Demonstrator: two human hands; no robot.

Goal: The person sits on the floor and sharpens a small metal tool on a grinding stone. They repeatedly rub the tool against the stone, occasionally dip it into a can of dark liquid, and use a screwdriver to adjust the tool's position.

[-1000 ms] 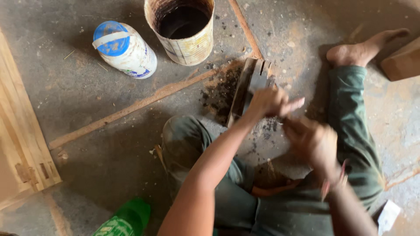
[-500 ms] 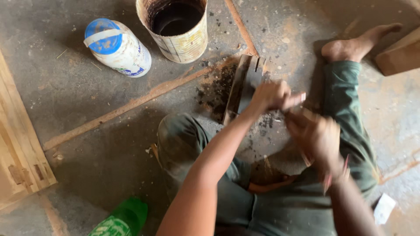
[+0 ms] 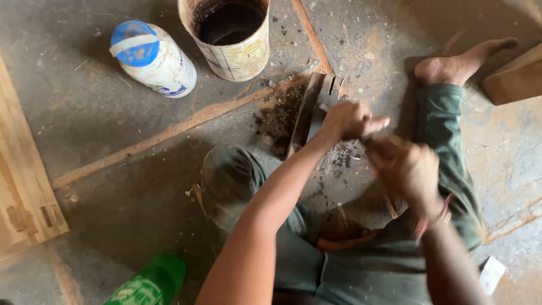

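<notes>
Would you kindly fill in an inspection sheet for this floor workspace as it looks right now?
Surface: grey concrete floor, rust-stained, with dark crumbs in front of the seated person.
Job's things: a dark grooved wooden piece lies on the floor under the left hand; what the hands grip is blurred.
Clutter: rusty open tin can; white bottle with a blue cap lying on its side; green bottle at the bottom edge.
Grippers: left hand and right hand closed, close together.
Cables: nothing seen.
Surroundings: pale wooden frame at left, wooden block at right, a bare foot.

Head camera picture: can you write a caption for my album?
Left hand and right hand work together over dark wooden piece on floor.
</notes>
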